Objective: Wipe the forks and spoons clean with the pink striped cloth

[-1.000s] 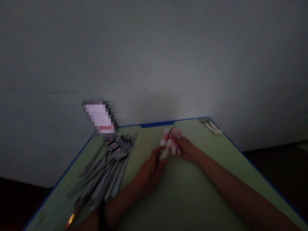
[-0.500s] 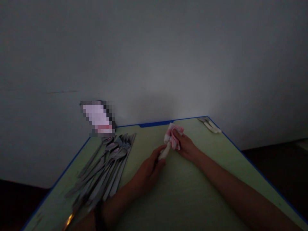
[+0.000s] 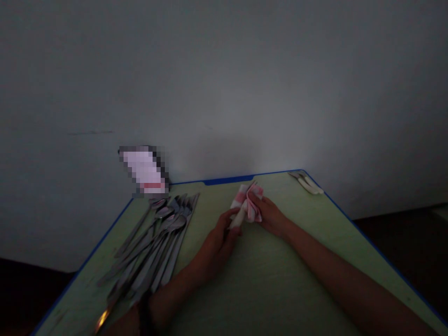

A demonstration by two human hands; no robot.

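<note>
Over the middle of the table, my left hand [image 3: 220,240] is closed around the pale handle of a white-handled piece of cutlery [image 3: 238,219]. My right hand [image 3: 271,215] pinches a pink-and-white cloth [image 3: 255,207] folded about the upper part of that piece. A thin tip pokes out beyond the cloth; its kind is hidden. To the left of my left hand lies a loose pile of metal cutlery [image 3: 157,247], with several spoons among it. White-handled cutlery [image 3: 306,183] rests at the far right corner.
The green table [image 3: 273,289] has a blue edge and stands against a grey wall [image 3: 224,84]. A phone with a blurred, lit screen [image 3: 143,170] leans at the back left corner. A golden handle [image 3: 102,319] shows near my left forearm.
The cloth has slid along the piece toward my left hand and opened out on its left side. A thin tip now shows past the cloth. Both hands keep their hold.
</note>
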